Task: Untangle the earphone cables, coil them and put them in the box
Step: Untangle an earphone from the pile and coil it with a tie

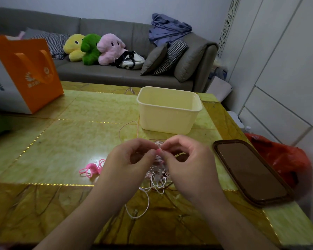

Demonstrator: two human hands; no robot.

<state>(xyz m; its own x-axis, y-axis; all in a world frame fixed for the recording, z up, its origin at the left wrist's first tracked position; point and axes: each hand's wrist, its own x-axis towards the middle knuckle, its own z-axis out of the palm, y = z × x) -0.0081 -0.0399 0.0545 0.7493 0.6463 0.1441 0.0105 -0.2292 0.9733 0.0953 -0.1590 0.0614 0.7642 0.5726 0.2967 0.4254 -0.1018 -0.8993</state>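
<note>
Shiny yellow-green table (83,112) with thin gold lines. On the far left corner, a big orange and white paper bag (23,76) with orange handles, standing up. On the right edge, a dark phone in a brown case (251,172), lying flat, screen up. Just beside the table on the right, a crumpled red plastic bag (285,159). Behind, a long grey sofa (105,73) holding three soft toys side by side: yellow (73,47), green (90,48), pink (109,48). Checked cushions (172,56) and a heap of blue cloth (167,29) there too.
</note>
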